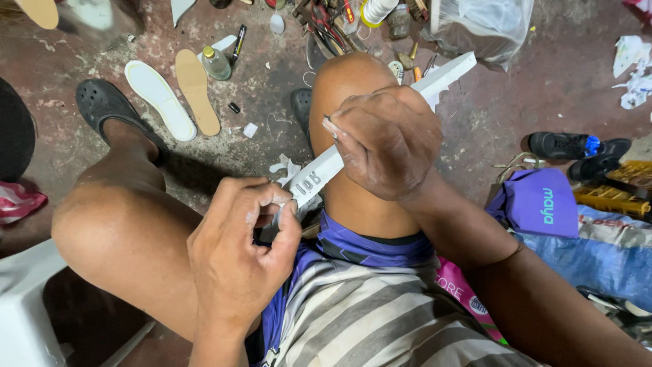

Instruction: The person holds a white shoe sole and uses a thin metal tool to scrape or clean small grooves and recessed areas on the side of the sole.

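**Head view: both hands on a white sole strip**

Head view, looking down over your knees. Your left hand (238,255) pinches the near end of the white strip (380,119); thumb and fingers are closed on it, just above your lap. Your right hand (387,143) is curled around the strip's middle, fingers closed over it, thumb pointing left, resting against your right knee (343,71). The strip runs diagonally from the left hand up and right, past the knee, its far end jagged. White scraps (285,166) lie just beside the near end.

On the floor (272,122): a white insole (159,98) and a tan insole (197,90) side by side, touching, near a small bottle (216,63). Your left foot wears a black clog (102,102). Tools (329,24) lie in a heap beyond the knee. A purple bag (540,202) and a black shoe (560,144) sit to your right.
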